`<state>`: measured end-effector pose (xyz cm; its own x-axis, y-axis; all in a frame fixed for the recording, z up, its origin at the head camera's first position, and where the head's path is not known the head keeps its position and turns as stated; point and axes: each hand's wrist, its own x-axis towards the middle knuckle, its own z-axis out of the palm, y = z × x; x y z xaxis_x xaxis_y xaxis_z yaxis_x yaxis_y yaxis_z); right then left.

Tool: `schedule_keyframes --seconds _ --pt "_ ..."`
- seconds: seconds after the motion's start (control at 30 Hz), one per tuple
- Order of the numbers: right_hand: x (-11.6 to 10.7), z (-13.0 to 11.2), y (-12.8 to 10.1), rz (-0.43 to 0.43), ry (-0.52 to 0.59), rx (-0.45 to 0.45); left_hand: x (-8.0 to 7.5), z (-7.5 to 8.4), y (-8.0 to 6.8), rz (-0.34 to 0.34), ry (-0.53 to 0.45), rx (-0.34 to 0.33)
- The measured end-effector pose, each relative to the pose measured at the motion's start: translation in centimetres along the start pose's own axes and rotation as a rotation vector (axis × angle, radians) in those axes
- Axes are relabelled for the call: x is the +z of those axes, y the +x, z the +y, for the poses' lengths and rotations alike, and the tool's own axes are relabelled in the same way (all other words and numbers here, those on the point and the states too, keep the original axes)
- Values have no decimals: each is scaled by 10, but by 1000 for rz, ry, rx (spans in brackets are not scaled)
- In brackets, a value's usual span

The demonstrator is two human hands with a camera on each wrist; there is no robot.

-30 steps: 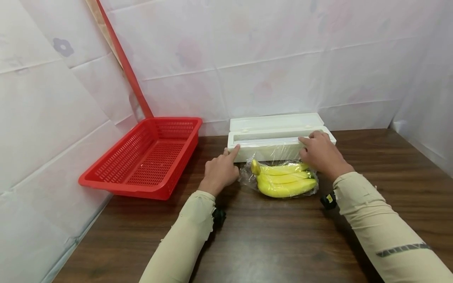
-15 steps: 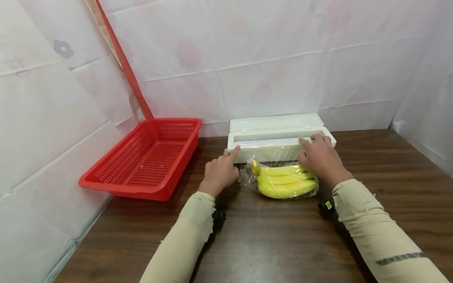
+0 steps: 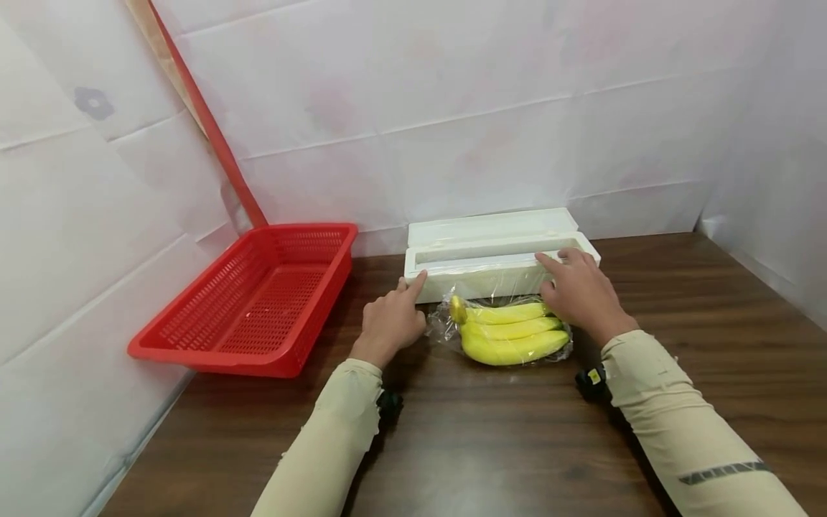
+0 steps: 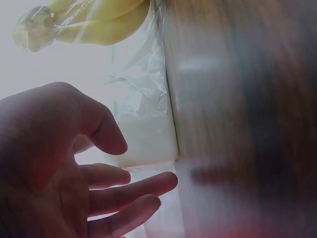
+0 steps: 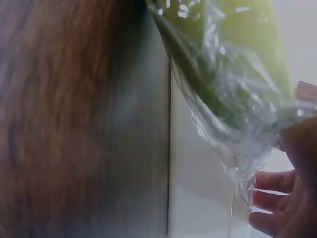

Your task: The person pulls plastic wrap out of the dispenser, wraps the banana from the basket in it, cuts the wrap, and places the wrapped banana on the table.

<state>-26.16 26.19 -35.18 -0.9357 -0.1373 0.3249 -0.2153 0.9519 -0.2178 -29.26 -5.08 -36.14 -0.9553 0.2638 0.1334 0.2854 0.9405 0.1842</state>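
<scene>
A white cling-film dispenser box [image 3: 491,264] lies on the brown table [image 3: 491,431], its lid folded back toward the wall. Right in front of it sits a bunch of yellow bananas [image 3: 510,334] wrapped in clear film [image 3: 439,323], and a sheet of film still runs up to the box. My left hand [image 3: 390,322] rests beside the bananas with its index finger on the box's left end. My right hand [image 3: 581,291] lies on the front rim near the right end, thumb against the front wall. The left wrist view shows relaxed fingers [image 4: 129,191] by the box and the bananas [image 4: 94,20]. Crumpled film [image 5: 223,114] fills the right wrist view.
A red slotted plastic basket [image 3: 258,301] stands at the table's left, tilted against the white-covered wall. A red pole [image 3: 207,122] leans in the corner behind it. White sheeting closes off the left, back and right sides.
The head view has shifted slightly, so everything sits a little further left. Both hands keep their places on the box, and the bananas have not moved.
</scene>
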Motion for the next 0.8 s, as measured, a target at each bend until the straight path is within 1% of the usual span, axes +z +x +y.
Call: schedule_keyframes --seconds 0.07,0.2,0.33,0.57,0.8 --pt "1 -1 1 4 0 -2 -1 -2 -1 0 1 -5" --pt "1 -2 2 21 -17 -5 -2 -4 -1 3 -3 9" --pt "1 -2 3 23 -21 -19 -3 -6 -2 -1 1 7" --pt "2 -2 6 55 2 -31 -3 -9 -2 14 8 8" --pt "3 -1 7 55 8 -29 -2 -10 -2 20 7 14"
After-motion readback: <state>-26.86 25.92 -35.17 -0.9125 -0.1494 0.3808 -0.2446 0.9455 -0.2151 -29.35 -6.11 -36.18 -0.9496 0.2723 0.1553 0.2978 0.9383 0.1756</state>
